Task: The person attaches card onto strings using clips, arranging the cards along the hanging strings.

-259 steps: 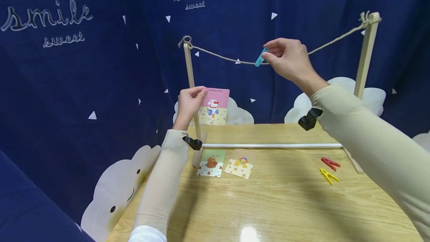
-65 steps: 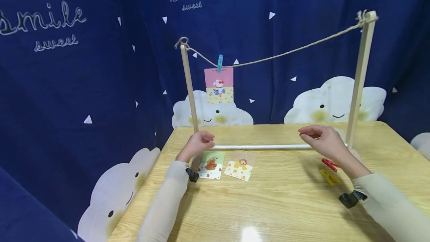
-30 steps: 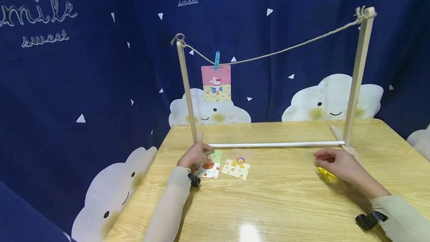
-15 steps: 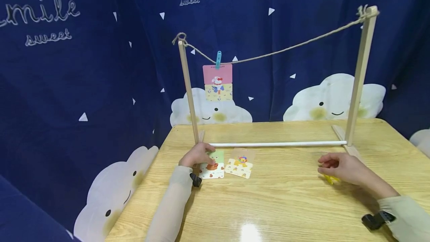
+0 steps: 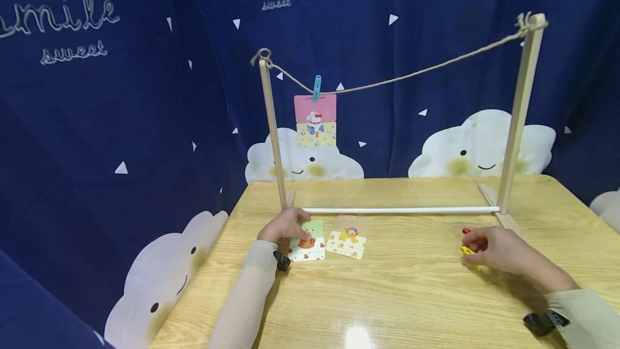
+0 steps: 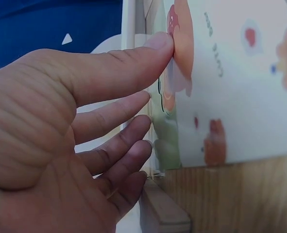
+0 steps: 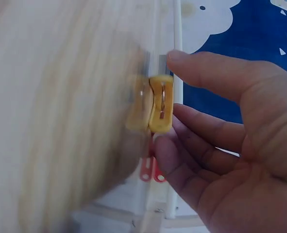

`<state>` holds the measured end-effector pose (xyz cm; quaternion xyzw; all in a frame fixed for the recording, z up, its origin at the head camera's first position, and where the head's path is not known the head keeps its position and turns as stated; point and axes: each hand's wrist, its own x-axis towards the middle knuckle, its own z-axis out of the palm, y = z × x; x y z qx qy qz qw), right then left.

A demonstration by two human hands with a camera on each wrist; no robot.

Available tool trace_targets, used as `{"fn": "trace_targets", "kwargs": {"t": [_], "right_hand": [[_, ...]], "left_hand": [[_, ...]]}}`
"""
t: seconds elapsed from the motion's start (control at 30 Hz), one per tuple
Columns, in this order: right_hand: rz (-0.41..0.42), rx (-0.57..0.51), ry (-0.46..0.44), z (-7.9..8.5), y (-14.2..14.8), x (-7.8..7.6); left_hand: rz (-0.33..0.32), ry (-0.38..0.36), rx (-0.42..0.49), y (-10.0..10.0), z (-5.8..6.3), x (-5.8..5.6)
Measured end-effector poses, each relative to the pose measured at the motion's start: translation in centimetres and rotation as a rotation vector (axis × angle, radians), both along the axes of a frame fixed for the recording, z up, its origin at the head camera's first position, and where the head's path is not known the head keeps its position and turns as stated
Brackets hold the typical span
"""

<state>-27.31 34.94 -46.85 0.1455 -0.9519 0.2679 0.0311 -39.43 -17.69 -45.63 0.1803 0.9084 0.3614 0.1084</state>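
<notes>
On the table's left side, the thumb of my left hand (image 5: 284,225) touches a green-and-white card with a bear (image 5: 310,252). In the left wrist view the thumb tip meets the card's face while the other fingers extend by its far edge. My right hand (image 5: 501,251) is low on the right, thumb and index finger apart on either side of a yellow clothespin (image 7: 162,104). Behind it lies a red clothespin (image 5: 466,230), partly hidden by the fingers. A lion card (image 5: 347,238) lies right of the bear card.
A twine line (image 5: 411,75) spans two wooden posts (image 5: 520,117) joined low down by a white rod (image 5: 397,210). A blue clothespin (image 5: 317,88) holds a pink rabbit card (image 5: 315,120) on the line. A dark blue curtain (image 5: 378,31) stands behind.
The rabbit card, earlier in my left hand, hangs from the line by the blue clothespin. My left hand has come down to the bear card, my right to the yellow clothespin.
</notes>
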Motion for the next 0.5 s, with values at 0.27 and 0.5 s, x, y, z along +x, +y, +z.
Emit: {"fn": "trace_targets", "kwargs": {"t": [0.27,0.5], "right_hand": [[-0.011,0.084,-0.023,0.30,0.25,0.66],[-0.008,0.086,-0.054,0.83,0.62,0.59]], "left_hand": [[0.004,-0.006,-0.023,0.00,0.08,0.31],[-0.004,-0.003,-0.020,-0.09,0.05,0.02]]}}
